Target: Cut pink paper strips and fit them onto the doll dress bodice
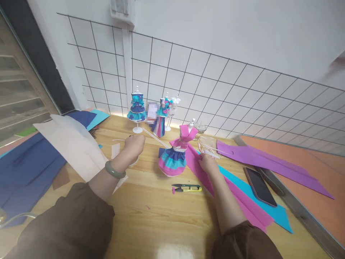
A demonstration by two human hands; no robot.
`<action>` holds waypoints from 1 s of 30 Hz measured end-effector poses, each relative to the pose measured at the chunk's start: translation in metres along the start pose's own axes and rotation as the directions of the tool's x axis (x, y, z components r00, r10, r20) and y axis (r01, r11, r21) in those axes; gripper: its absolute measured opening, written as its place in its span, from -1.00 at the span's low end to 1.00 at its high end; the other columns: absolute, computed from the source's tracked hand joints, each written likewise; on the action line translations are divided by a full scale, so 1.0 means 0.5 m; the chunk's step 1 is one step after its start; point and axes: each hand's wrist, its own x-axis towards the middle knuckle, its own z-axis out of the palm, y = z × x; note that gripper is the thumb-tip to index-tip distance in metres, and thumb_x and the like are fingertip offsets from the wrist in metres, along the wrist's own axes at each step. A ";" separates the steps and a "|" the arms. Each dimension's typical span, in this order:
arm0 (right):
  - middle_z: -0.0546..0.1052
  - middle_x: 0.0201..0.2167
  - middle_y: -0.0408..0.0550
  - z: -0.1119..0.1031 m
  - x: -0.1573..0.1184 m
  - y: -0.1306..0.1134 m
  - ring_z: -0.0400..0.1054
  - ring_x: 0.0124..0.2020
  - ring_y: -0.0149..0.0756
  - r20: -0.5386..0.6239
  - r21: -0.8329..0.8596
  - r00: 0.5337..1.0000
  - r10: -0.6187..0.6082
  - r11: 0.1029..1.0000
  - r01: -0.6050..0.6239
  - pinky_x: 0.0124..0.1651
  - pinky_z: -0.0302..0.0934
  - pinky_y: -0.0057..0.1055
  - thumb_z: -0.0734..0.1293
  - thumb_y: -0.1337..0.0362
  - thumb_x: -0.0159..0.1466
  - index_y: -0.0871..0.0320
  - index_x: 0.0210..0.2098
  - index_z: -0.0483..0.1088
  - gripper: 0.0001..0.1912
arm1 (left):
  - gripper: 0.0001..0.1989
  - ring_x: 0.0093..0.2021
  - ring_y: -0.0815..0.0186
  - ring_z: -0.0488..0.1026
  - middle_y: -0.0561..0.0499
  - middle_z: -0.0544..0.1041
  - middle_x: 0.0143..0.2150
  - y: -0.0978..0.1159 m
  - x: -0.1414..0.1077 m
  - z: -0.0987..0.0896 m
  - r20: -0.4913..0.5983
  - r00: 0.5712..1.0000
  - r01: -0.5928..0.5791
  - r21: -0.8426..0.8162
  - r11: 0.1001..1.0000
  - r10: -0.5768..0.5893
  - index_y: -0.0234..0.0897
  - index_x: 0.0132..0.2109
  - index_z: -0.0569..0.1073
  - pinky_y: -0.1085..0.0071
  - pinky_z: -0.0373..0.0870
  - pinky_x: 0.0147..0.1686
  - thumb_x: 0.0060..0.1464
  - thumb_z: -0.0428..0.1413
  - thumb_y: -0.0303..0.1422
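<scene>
My left hand is curled into a fist over the table, its back toward me. A small dark tip shows above it and part of a pale round object below; what the fingers hold is hidden. My right hand is closed at the edge of the pink fabric, with its fingertips mostly hidden. Between the hands stands a small dress form in a dress with a pink top and a navy, turquoise and pink skirt. In front of it lie yellow-handled thread snips beside a pink scrap.
More dressed mini forms stand at the back. Navy fabric and white fabric cover the left side. Turquoise fabric, a phone and purple fabric lie right. A clear cup stands near the wall grid.
</scene>
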 end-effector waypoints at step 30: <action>0.52 -0.24 0.11 0.002 -0.024 -0.037 0.39 -0.18 -0.19 -0.062 -0.060 0.996 -0.071 0.996 0.067 -0.28 0.09 -0.42 0.10 0.37 0.24 0.18 -0.29 0.44 -0.72 | -0.86 -0.39 0.23 0.41 -0.11 0.47 -0.43 0.026 -0.021 -0.016 -0.150 0.974 -0.163 0.043 0.986 0.168 -0.33 -0.42 0.44 0.41 0.12 -0.46 -0.01 -0.01 -0.43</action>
